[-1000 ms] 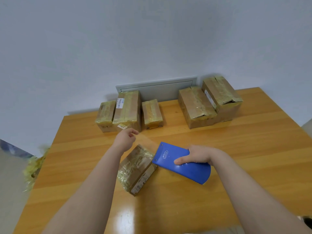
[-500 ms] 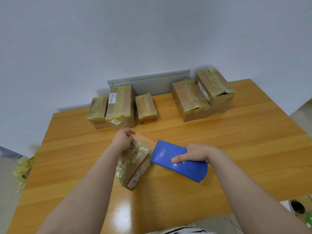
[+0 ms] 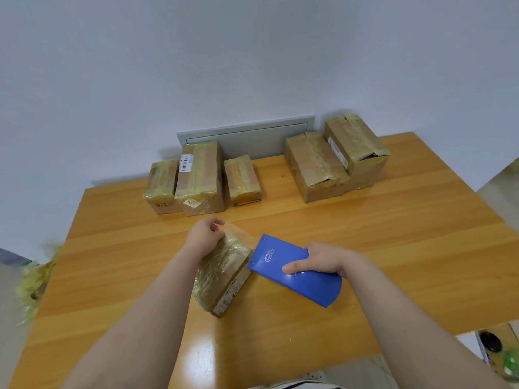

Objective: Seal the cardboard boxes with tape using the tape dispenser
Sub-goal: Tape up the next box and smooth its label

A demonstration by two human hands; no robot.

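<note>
Our left hand (image 3: 206,237) pinches the tape end (image 3: 238,231) over the small box (image 3: 224,275) mid-desk (image 3: 407,248), right hand (image 3: 321,259) grips the blue dispenser (image 3: 297,279); five taped boxes (image 3: 200,178) line the far edge.

We see a wooden table (image 3: 393,248) bearing three boxes (image 3: 199,178) back left, two boxes (image 3: 317,164) back right, one box (image 3: 224,273) nearer us.

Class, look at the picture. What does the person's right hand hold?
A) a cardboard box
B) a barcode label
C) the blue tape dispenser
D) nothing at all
C: the right hand is curled round the blue tape dispenser, which lies against the small box on the table, while the left hand pinches the strip of tape.
</note>
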